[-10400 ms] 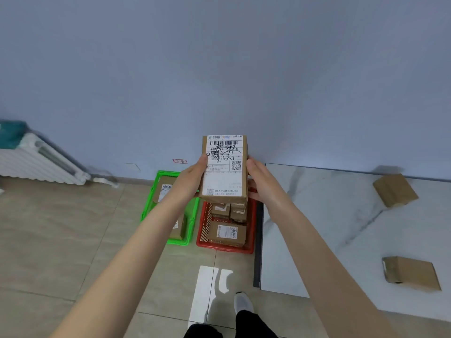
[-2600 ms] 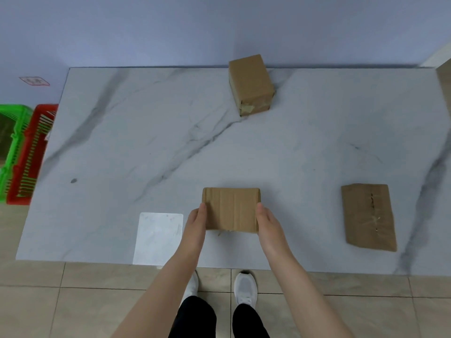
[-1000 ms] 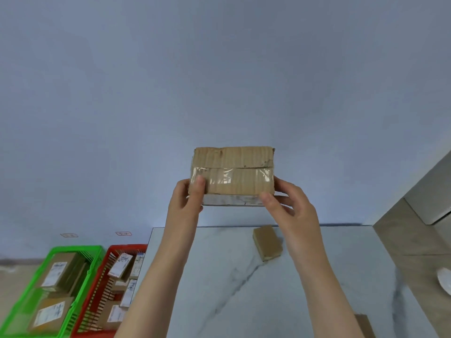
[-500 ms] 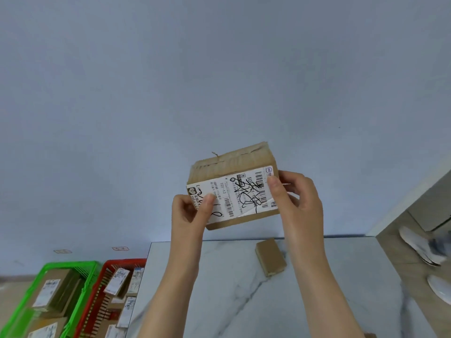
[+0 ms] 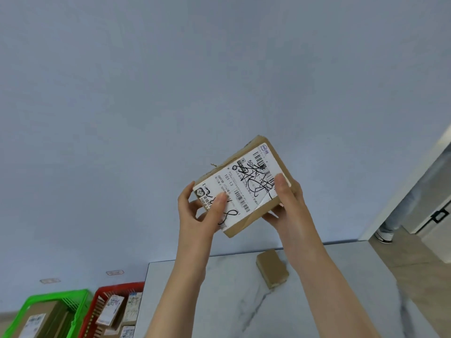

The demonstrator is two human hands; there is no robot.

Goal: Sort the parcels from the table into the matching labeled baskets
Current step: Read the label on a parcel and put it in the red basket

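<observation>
I hold a brown cardboard parcel (image 5: pixel 244 186) up in front of the wall, tilted, its white shipping label with black scribbled writing facing me. My left hand (image 5: pixel 197 215) grips its lower left end, thumb on the label. My right hand (image 5: pixel 288 203) grips the right side, thumb over the label's edge. Below, a second plain brown parcel (image 5: pixel 272 268) lies on the white marble table (image 5: pixel 219 301). At the lower left stand a red basket (image 5: pixel 114 289) and a green basket (image 5: pixel 58 296), both with labelled parcels inside.
Two small tags (image 5: pixel 114 272) are stuck on the wall above the baskets. At the right edge, a doorway shows a person's leg and shoe (image 5: pixel 388 230) on the tiled floor. The blue wall fills the upper view.
Since half a second ago the parcel has turned further, its label now slanting up to the right and facing me more fully. Both hands keep their hold on it.
</observation>
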